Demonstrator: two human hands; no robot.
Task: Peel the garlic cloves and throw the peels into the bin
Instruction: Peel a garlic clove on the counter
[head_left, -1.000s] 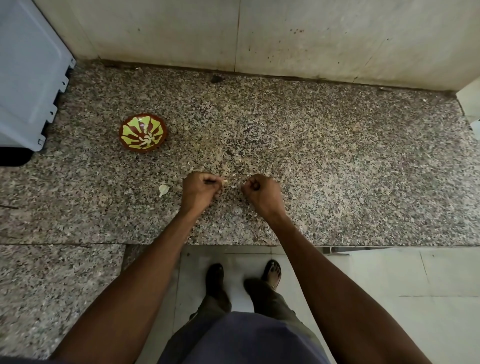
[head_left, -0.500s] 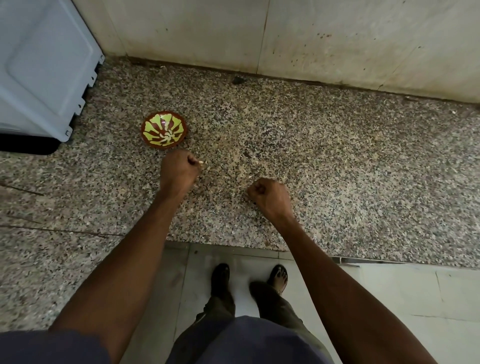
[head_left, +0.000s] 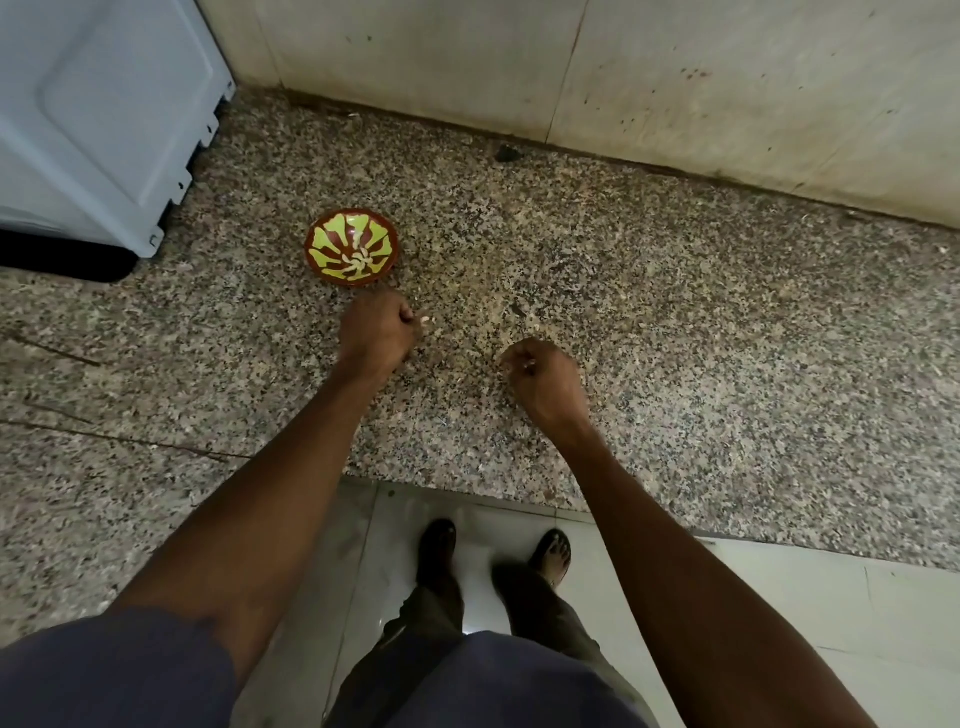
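My left hand (head_left: 378, 330) hovers over the speckled granite counter (head_left: 675, 322), fingers curled, pinching a small pale garlic clove (head_left: 425, 320) that pokes out at its fingertips. It sits just below a small red bowl with a yellow-green pattern (head_left: 352, 247), which holds several pale cloves at its centre. My right hand (head_left: 543, 379) is curled into a loose fist to the right; what it holds, if anything, is hidden inside the fingers. No bin is in view.
A large pale blue-white appliance (head_left: 98, 114) stands on the counter at the far left. A tiled wall (head_left: 623, 67) runs along the back. The counter's front edge lies near my body, with white floor tiles (head_left: 831, 613) and my feet below.
My left hand has moved left and away from my right hand toward the bowl, carrying the clove. The right hand stayed roughly in place. The view has shifted left.
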